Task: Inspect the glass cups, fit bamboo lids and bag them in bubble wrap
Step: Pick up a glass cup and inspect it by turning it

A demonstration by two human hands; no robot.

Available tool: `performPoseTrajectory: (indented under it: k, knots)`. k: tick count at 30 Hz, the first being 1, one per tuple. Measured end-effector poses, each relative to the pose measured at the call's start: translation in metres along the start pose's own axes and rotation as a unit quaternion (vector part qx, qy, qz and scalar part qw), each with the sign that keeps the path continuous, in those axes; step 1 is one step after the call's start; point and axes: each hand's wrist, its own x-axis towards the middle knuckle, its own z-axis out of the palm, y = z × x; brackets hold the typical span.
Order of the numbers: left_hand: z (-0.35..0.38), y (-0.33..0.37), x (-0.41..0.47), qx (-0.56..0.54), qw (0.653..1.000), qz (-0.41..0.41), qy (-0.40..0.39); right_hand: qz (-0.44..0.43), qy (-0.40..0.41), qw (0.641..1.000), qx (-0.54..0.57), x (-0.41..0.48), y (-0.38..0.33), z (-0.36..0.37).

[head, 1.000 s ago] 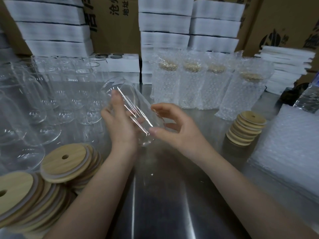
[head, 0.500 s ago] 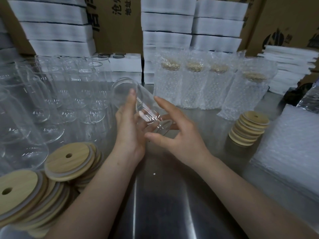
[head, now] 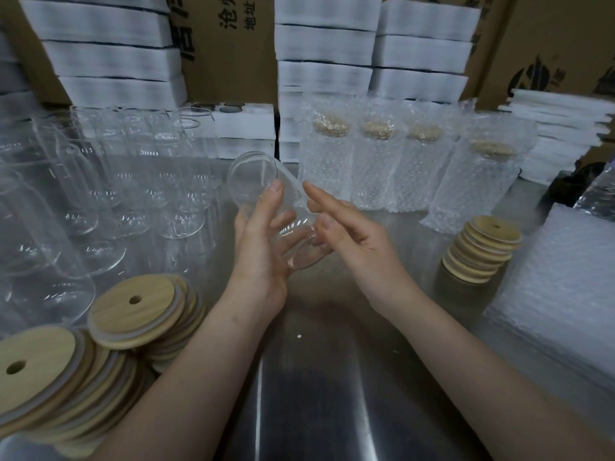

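Steel table [head: 316,394], foam stacks [head: 324,44] behind; left hand [head: 263,254] around glass cup [head: 254,176], right hand [head: 359,247] flat against it.

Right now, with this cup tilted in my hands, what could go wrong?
1. The glass cup is tilted over the steel table, gripped by the left hand alone; the right hand only touches it with straight fingers, so it could slip and break.
2. The bare cups stand crowded close to the left; a swing could knock them.
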Motion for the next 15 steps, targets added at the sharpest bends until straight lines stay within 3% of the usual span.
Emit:
performPoseTrajectory:
  k: [15]
  knots:
    - [-0.004, 0.006, 0.0, -0.093, 0.993, -0.059, -0.038, 0.018, -0.116, 0.992, 0.036, 0.007, 0.002, -0.021]
